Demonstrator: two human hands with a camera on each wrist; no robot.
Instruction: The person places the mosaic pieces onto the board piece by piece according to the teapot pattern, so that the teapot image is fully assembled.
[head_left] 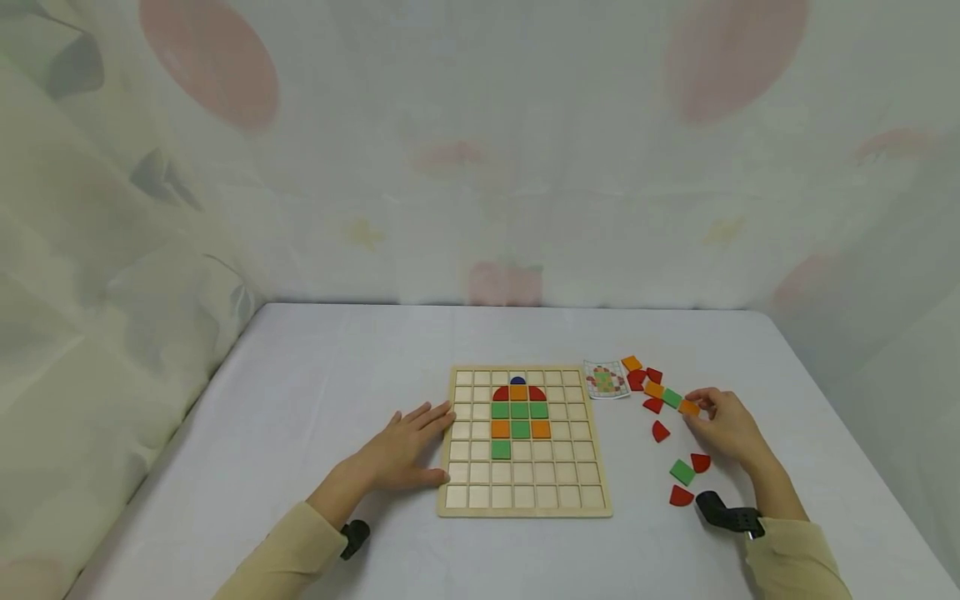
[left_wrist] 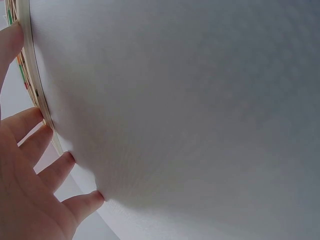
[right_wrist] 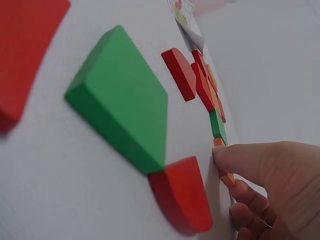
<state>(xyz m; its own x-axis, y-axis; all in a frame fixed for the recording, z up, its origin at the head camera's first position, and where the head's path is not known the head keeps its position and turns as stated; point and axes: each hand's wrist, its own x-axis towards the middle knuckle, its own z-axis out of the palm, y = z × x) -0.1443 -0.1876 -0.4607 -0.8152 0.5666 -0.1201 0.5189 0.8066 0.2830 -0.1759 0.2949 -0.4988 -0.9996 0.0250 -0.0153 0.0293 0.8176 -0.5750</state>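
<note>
My left hand [head_left: 407, 446] lies with fingers spread at the left edge of a wooden grid board [head_left: 468, 497]. Its thumb and fingertips touch the frame, as the left wrist view also shows. On the board sit a blue piece [head_left: 517, 381], red rounded pieces [head_left: 501, 393], and orange and green squares [head_left: 520, 429]. Right of the board, my right hand [head_left: 726, 423] pinches an orange square [head_left: 688, 407] between thumb and fingers. That square lies at the end of a row of loose pieces, beside a green square [head_left: 672, 398].
A small pattern card [head_left: 606, 380] lies at the board's upper right corner. Several loose red pieces [head_left: 660, 431] and another green square [head_left: 682, 472] are scattered between board and right hand. White cloth covers the table [head_left: 360, 350], and curtains hang behind it.
</note>
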